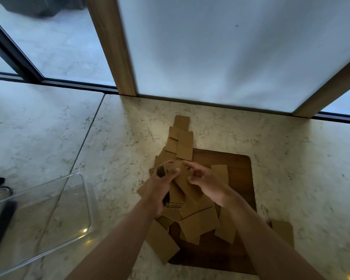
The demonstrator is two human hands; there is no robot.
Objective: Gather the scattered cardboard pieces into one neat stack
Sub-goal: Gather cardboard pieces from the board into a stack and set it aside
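Observation:
My left hand (162, 185) grips a thick stack of cardboard pieces (166, 171) held on edge above the pile. My right hand (205, 181) hovers just to its right, fingers curled and apart, touching a flat cardboard piece (183, 181) that leans against the stack. Several loose brown cardboard pieces (199, 222) lie overlapped under my forearms on a dark wooden board (240, 168). More pieces (183, 138) trail away in a line toward the wall. One piece (283, 232) lies apart at the right, off the board.
A clear plastic bin (49, 215) stands on the marble floor (291, 158) at the left. A white panel with wooden frame posts (117, 47) rises behind the pile. Dark window frames run along the floor edge at left and right.

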